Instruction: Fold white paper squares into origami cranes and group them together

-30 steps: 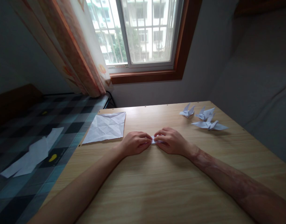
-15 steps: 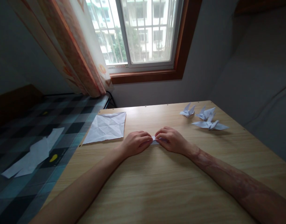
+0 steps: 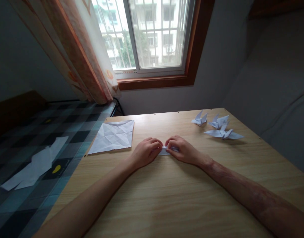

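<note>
While the left hand [image 3: 147, 151] and the right hand [image 3: 181, 149] each pinch the folded white paper [image 3: 164, 152] between closed thumb and fingertips, its long axis runs left to right, roughly parallel to the far edge of the wooden table [image 3: 152, 198]. The paper is at the tabletop, between the hands. Fingers largely cover its ends; which way it points cannot be determined.

Daylight floods through the window [image 3: 160, 39], glare bleaching its panes | walls [image 3: 271, 72] deep in gloom | tabletop [image 3: 157, 125] gleaming far side | folded paper [image 3: 164, 152] soft, detail lost
</note>
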### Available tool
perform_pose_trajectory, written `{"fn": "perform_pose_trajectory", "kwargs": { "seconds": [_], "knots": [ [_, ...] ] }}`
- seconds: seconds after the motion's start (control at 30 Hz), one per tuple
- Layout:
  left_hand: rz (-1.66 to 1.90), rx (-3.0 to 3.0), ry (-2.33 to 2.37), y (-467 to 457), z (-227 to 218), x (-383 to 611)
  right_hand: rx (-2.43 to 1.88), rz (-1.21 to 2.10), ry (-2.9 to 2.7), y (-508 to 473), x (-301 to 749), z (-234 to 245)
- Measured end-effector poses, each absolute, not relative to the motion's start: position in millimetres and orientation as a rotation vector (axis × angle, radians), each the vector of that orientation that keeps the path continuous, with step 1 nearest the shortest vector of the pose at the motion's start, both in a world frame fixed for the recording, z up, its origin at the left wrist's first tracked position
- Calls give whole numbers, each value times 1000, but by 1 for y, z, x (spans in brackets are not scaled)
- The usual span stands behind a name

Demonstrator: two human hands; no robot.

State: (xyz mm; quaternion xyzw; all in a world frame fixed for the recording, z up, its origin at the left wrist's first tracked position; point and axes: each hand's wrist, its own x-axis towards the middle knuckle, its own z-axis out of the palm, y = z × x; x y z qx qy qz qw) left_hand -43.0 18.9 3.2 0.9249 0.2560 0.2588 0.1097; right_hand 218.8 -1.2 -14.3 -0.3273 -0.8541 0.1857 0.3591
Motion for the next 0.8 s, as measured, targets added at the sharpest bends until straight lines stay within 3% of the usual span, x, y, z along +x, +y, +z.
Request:
{"fn": "perform_pose_trajectory", "kwargs": {
  "seconds": [0.8],
  "knots": [
    [766,2736,675,22,-1,-44,-915,653,-2061,-6,214,-9]
  ]
}}
